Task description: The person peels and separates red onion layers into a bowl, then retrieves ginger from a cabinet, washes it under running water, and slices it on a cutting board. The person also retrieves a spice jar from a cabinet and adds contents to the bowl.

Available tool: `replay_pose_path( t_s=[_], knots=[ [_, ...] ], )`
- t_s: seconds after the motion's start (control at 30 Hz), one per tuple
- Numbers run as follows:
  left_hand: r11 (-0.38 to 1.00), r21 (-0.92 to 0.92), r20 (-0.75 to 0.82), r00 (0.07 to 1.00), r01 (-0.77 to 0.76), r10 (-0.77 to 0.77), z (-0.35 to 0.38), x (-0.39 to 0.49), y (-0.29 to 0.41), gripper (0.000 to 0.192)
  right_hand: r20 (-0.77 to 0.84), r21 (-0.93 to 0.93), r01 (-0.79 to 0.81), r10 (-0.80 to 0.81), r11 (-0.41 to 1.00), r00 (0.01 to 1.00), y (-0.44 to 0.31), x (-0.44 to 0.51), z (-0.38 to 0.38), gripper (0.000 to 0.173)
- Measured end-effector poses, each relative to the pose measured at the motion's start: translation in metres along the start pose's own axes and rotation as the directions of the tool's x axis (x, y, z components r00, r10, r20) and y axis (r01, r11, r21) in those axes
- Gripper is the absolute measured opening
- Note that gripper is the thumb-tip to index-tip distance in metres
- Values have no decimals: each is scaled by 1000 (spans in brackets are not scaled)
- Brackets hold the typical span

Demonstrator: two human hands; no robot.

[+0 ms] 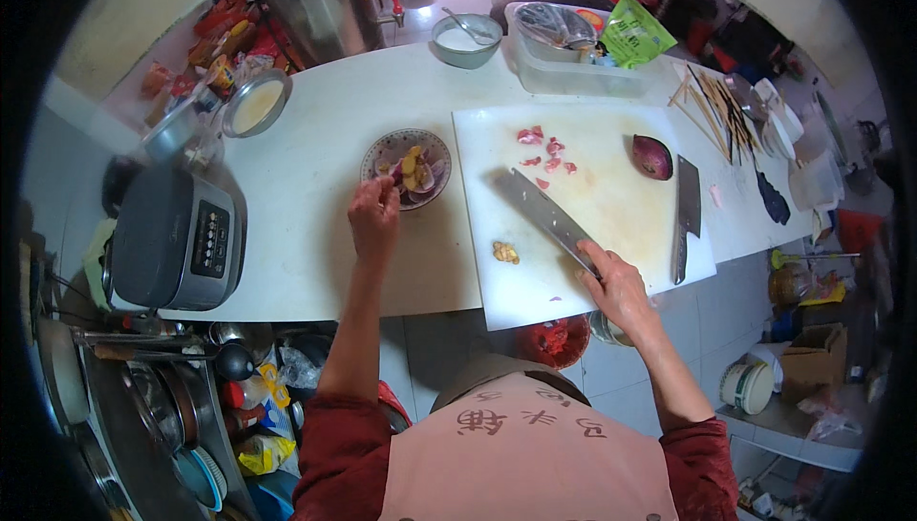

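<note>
My right hand (617, 284) grips a broad-bladed kitchen knife (548, 211), its blade slanting across the white cutting board (609, 234) with small bits stuck to it. At the near rim of a patterned bowl (367, 156), my left hand (374, 216) has its fingers drawn together; whether they hold anything is hidden. Sliced onion (428, 181) and pieces of ginger (412, 163) lie in that bowl. On the board are small pieces of raw meat (553, 148), a knob of ginger (506, 252) and a cut red onion (651, 158). A second cleaver (688, 199) rests along the board's right side.
A rice cooker (175, 241) stands at the table's left. Farther back are a metal bowl (236, 123), a bowl of white powder with a spoon (466, 55) and a plastic tub (580, 82) bearing a green packet (634, 34). Chopsticks (706, 116) lie right. A red basin (555, 345) sits below.
</note>
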State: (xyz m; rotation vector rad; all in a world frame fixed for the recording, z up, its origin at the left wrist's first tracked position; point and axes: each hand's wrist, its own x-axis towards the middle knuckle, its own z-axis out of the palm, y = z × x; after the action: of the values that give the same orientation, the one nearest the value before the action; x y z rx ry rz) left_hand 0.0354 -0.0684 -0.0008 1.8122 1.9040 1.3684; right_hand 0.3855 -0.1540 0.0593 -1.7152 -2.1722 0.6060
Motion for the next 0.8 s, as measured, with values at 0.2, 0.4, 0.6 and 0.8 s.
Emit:
replay_pose_path(
  t_s=[0.2, 0.4, 0.6, 0.8],
  knots=[
    [935, -152, 436, 827, -322, 355, 27, -52, 63, 17, 38, -248, 127, -121, 960, 992, 53, -13, -7, 40],
    [868, -141, 504, 720, -477, 477, 63, -64, 73, 13, -15, -233, 61, -67, 971, 998, 77, -2, 1, 39],
    [973, 158, 330, 938, -168, 109, 103, -26, 66, 10, -355, -83, 28, -56, 996, 933, 71, -18, 3, 36],
    [938, 256, 211, 961, -232, 180, 124, -10, 75, 28, -152, 294, 226, -189, 929, 970, 84, -74, 14, 20]
  ],
)
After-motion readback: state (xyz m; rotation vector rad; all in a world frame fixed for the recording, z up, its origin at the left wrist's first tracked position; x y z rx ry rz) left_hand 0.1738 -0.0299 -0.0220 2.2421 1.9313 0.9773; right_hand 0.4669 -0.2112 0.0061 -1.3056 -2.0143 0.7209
